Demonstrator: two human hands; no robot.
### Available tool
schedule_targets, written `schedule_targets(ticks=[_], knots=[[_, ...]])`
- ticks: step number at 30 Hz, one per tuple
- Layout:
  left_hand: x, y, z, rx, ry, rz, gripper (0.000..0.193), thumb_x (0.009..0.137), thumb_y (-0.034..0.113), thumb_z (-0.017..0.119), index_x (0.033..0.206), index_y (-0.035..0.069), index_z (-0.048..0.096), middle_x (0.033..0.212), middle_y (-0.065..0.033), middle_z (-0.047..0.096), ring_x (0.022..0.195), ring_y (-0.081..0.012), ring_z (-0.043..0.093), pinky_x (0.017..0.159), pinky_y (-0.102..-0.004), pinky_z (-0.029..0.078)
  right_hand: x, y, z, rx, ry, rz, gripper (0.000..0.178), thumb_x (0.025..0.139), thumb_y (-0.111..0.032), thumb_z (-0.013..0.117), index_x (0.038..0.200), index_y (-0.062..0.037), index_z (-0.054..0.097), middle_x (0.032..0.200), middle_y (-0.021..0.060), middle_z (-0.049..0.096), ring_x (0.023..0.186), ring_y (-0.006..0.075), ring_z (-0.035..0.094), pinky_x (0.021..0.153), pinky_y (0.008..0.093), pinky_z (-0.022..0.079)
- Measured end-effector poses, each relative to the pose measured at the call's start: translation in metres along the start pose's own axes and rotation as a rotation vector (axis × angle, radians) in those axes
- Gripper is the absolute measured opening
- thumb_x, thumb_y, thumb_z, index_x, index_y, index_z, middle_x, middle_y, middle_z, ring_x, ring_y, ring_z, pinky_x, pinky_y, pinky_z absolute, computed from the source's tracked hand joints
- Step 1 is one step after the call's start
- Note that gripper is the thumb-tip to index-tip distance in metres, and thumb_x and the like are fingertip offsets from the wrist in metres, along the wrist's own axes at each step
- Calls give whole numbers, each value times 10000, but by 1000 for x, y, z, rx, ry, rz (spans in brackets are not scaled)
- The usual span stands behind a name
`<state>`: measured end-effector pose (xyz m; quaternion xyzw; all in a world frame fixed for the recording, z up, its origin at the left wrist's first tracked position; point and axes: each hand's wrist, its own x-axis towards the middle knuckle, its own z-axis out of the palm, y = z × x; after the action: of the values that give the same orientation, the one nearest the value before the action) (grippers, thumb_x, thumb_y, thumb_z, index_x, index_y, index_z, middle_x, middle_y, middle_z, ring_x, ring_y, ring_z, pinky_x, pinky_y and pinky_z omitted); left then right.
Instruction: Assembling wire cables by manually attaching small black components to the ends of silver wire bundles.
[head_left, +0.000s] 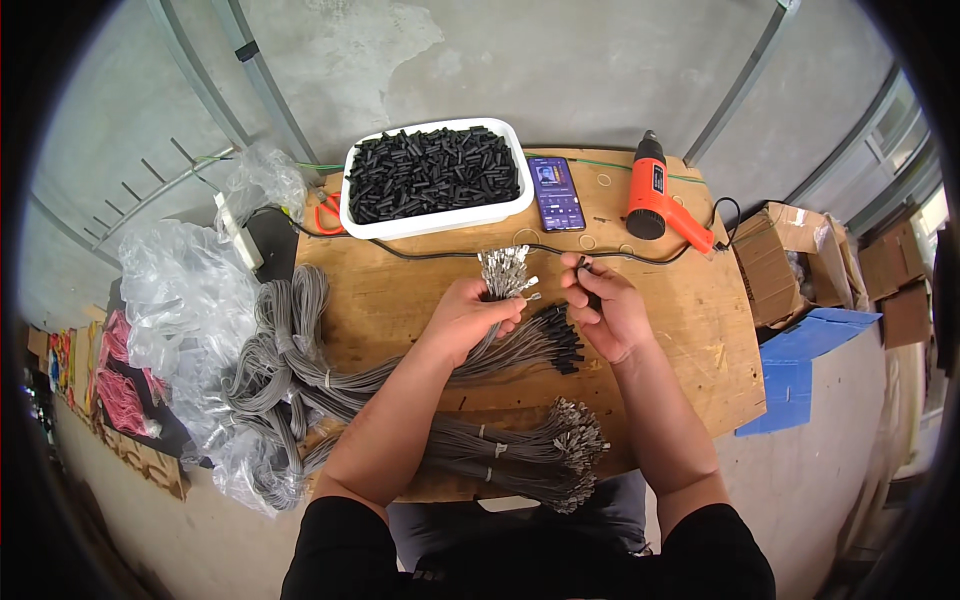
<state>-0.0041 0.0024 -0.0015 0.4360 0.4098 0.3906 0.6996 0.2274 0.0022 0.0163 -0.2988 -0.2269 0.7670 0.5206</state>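
My left hand (pixel 466 317) grips a bundle of grey wires (pixel 503 272) whose bare metal terminals fan out above the fist. My right hand (pixel 606 308) sits just to the right of it and pinches a small black sleeve (pixel 582 264) between thumb and fingers, close to the terminal tips. Under both hands lies a group of grey wires with black sleeves on their ends (pixel 556 340). A white tub (pixel 432 222) full of short black sleeves stands behind the hands on the wooden table (pixel 700 340).
Tied grey wire bundles with metal ends (pixel 540 452) lie at the near table edge; more coils (pixel 285 350) and clear plastic bags (pixel 185 310) are at left. A phone (pixel 556 193), an orange heat gun (pixel 655 197), a cardboard box (pixel 785 262) and a blue sheet (pixel 800 370) are at right.
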Motion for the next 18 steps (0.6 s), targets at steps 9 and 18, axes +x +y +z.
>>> schedule_targets(ticks=[9, 18], knots=[[-1, 2, 1, -5, -16, 12, 158, 882, 81, 722, 972, -39, 673, 822, -80, 663, 696, -140, 609, 638, -276, 494, -2, 7, -10, -70, -71, 15, 189, 998, -135, 518, 1051, 6, 632, 864, 92, 641, 641, 82, 474, 446, 181, 302], [0, 2, 2, -16, 13, 4, 155, 875, 78, 718, 961, -34, 656, 806, -83, 655, 671, -149, 595, 618, -287, 478, -4, 12, -7, -341, 60, -38, 249, 963, -29, 604, 1193, 34, 676, 822, 19, 622, 599, 48, 438, 483, 184, 308]])
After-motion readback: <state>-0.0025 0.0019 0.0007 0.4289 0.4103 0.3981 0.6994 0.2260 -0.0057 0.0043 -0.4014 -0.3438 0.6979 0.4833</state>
